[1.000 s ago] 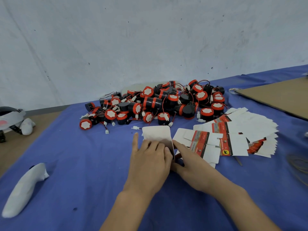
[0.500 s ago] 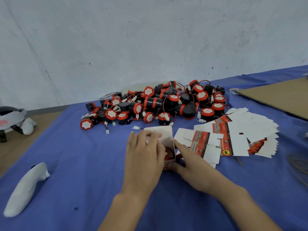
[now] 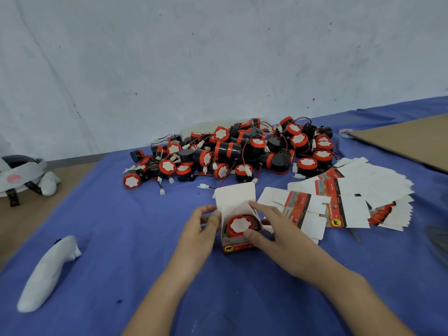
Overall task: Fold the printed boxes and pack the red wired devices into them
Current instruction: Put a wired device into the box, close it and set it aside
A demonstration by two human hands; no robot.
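One small printed cardboard box (image 3: 238, 244), lid up, round red wired device (image 3: 240, 226) inside: my left hand (image 3: 202, 230) and right hand (image 3: 276, 230) pinch its sides, steadying it for closing.

Folded box (image 3: 238, 246): upright, top open, white lid flap standing at back, red-black printed front with yellow emblem facing camera.
Red device (image 3: 240, 226): inside folded box, white-stickered face up, filling opening.
Device pile (image 3: 232, 151): black bodies, red caps, thin wires with white plugs, heaped behind folded box.
Flat boxes (image 3: 351, 190): fanned stack just right of folded box, mostly white side up, some red-black print showing.
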